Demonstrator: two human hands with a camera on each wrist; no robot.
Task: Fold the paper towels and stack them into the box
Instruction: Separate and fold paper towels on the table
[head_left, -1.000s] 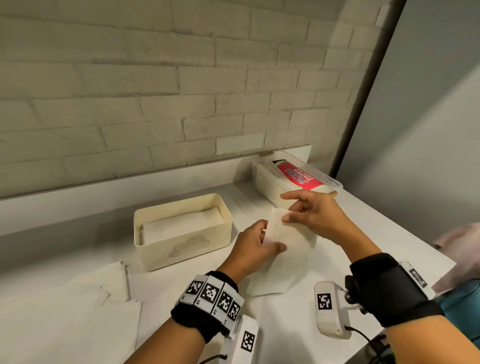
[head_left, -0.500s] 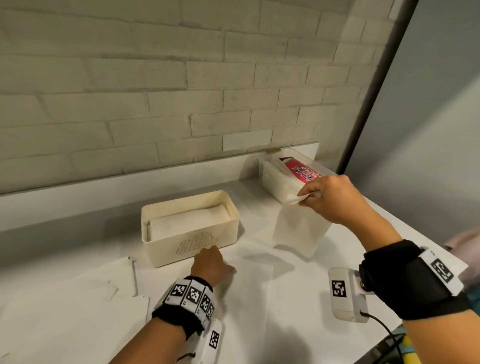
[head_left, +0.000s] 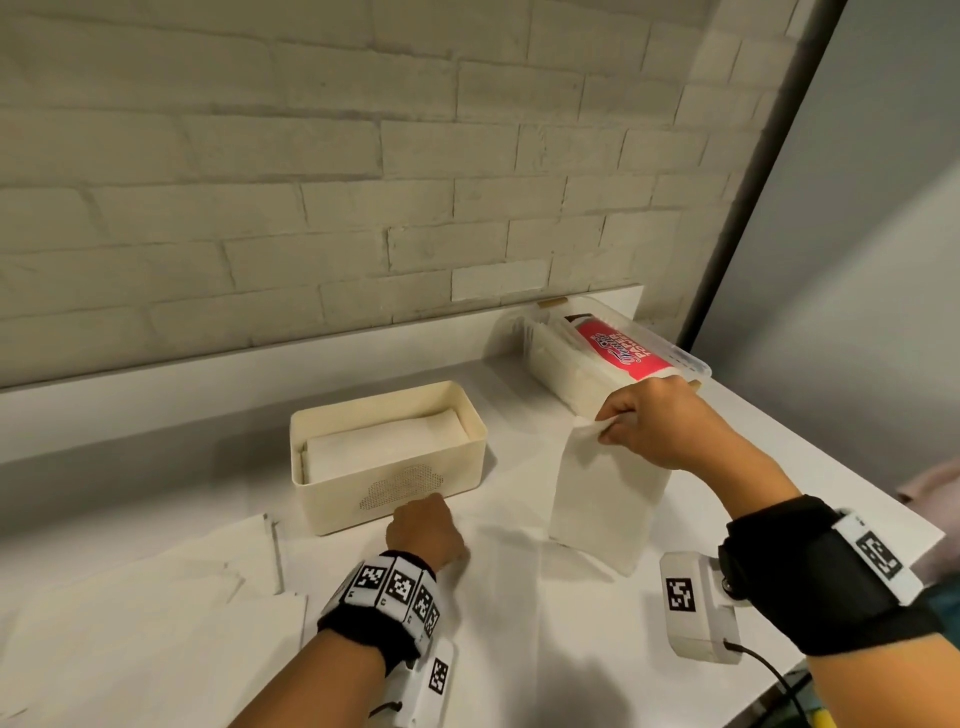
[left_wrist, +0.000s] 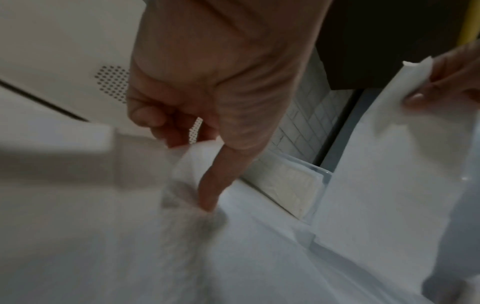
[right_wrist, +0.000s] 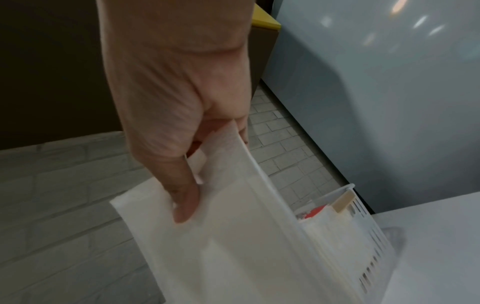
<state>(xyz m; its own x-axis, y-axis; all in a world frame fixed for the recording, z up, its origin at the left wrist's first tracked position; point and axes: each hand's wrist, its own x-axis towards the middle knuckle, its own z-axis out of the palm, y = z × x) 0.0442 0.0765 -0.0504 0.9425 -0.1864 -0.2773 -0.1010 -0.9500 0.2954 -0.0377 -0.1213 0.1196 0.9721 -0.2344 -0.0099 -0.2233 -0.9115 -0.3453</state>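
- Crowding the white tabletop (head_left: 597, 649) around the work are a clear slotted plastic basket (head_left: 685, 358) at the back right, holding a red-labelled pack (head_left: 618, 351) and white paper stock, and a loose spread of unfolded white sheets (head_left: 156, 597) at the front left; a pale painted brick wall (head_left: 363, 182) runs behind them.
- Between these stands the cream rectangular box with a dotted cloud pattern (head_left: 389, 457), open-topped, with a flat stack of folded white towels (head_left: 384, 441) inside, its long axis along the box.
- The right hand (head_left: 660, 421) pinches the top edge of a white paper towel (head_left: 608, 499) between thumb and curled fingers, lifted in front of the basket and to the right of the box; the sheet hangs with its long axis near vertical, its lower edge close to the table.
- The left hand (head_left: 426, 530) sits low just in front of the box, knuckles up, over a second white sheet lying on the table (head_left: 509, 571).
- From the head view its fingers are hidden; the left wrist view shows the fingers (left_wrist: 215, 185) curled, seemingly nipping up a raised fold of that sheet, though blur makes the grip uncertain.
- The right wrist view shows the thumb (right_wrist: 182, 197) pressed flat on the hanging towel's face and the basket's slotted side wall, which the head view does not show so plainly.
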